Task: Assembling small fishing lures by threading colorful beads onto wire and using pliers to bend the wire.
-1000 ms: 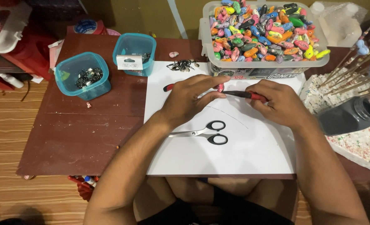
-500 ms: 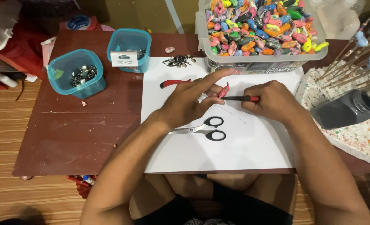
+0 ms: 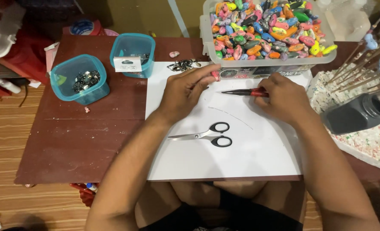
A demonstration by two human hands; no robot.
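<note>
Slim red-handled pliers (image 3: 245,92), dark tips leftward, small pink bead (image 3: 216,76) beside.

Floor: wood-grain planks (image 3: 10,128), light brown, left of and below the table.
Tabletop: dark reddish-brown (image 3: 78,141), low, rectangular.
Wall: olive-yellow (image 3: 155,15) behind.

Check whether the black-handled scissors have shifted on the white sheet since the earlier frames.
No. The black-handled scissors lie at the same spot on the white sheet, blades pointing the same way, below both hands as before.
</note>
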